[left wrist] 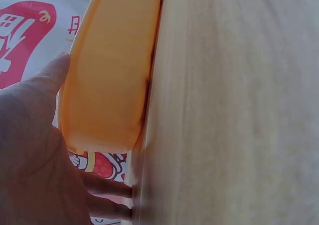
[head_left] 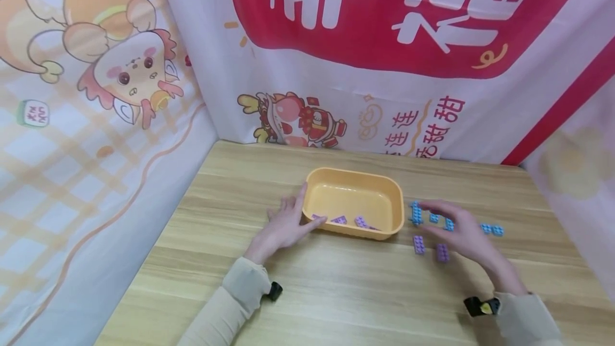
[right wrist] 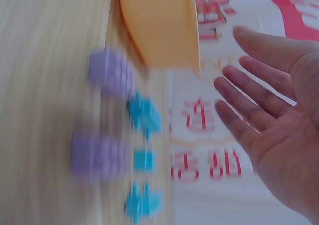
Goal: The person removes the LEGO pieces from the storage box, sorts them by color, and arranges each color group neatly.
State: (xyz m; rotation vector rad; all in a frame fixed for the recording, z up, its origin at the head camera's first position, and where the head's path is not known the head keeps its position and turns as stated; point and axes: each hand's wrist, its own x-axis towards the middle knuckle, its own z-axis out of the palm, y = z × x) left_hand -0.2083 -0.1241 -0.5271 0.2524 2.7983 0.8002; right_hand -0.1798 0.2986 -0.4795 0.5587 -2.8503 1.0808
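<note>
The tray (head_left: 353, 201) is a shallow, pale orange one with rounded corners and a smooth, glossy inside, sitting flat on the wood-grained table (head_left: 346, 292). A few purple bricks (head_left: 361, 221) lie in it, gathered along the near wall, with the rest of its floor bare. Just beyond its right end are the blue bricks (head_left: 416, 213), strung out in a loose row; the biggest, nearest the tray, has bits sticking out at its sides. Two studded purple blocks (head_left: 419, 245) lie on the near side of that row, a little apart from each other.

The person's left hand (head_left: 284, 226) is at the tray's left end, thumb laid on the near rim, forefinger straight along the end wall, the other fingers spread away from it. The right hand (head_left: 463, 231) hovers over the blue bricks, palm turned toward the tray, thumb and fingers well apart and gently bent, with nothing between them. Both forearms reach in from the near side, in pale sleeves (head_left: 526, 316).
</note>
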